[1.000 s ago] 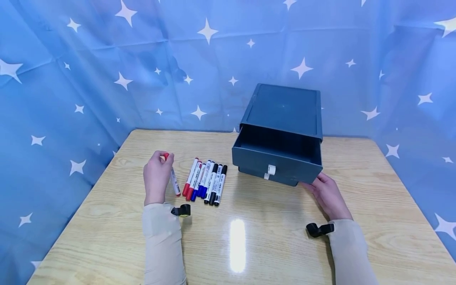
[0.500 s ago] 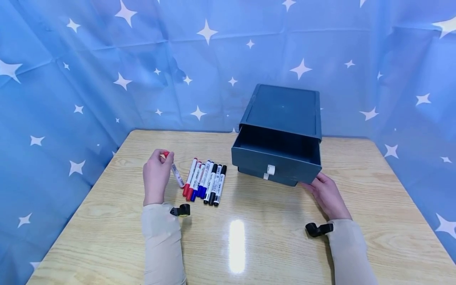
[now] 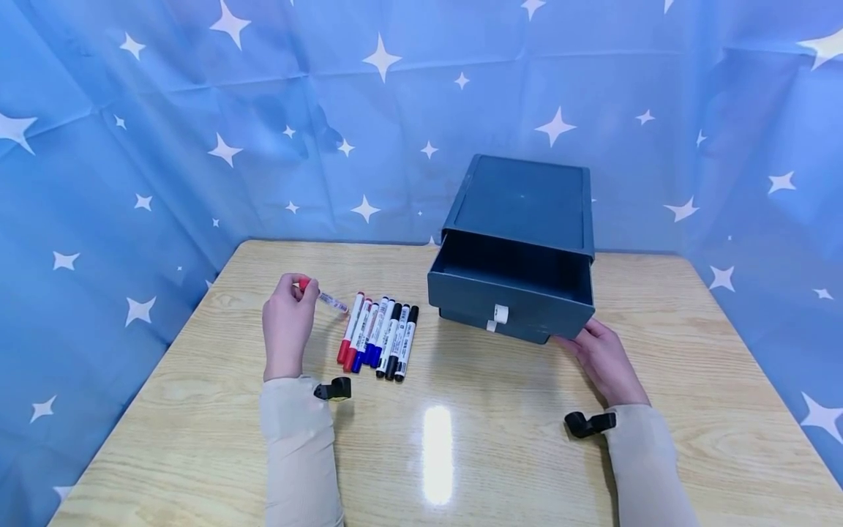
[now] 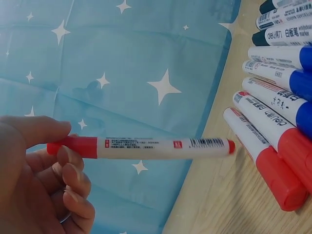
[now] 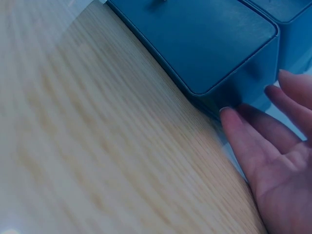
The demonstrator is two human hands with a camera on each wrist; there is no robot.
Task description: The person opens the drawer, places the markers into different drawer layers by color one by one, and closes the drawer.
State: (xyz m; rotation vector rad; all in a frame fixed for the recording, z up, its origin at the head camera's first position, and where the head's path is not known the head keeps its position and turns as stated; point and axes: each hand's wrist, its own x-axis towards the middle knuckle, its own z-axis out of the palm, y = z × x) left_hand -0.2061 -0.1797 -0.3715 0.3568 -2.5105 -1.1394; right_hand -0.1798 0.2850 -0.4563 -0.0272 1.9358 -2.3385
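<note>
In the head view my left hand pinches a red whiteboard marker by its cap, above the table. The left wrist view shows this whiteboard marker level, thumb and fingers round the red cap, its barrel end near the row of others. Several more markers lie side by side on the table, with red, blue and black caps. A dark blue drawer box stands to their right, its drawer pulled out. My right hand is by the drawer's lower right corner; its fingertips touch the side there.
The wooden table has a bright reflection near its front. A blue curtain with white stars hangs close behind it. A white tab sits on the drawer front.
The marker in my left hand has swung from pointing down toward the front to nearly level, its barrel end now pointing right. My right hand and the drawer box stay put.
</note>
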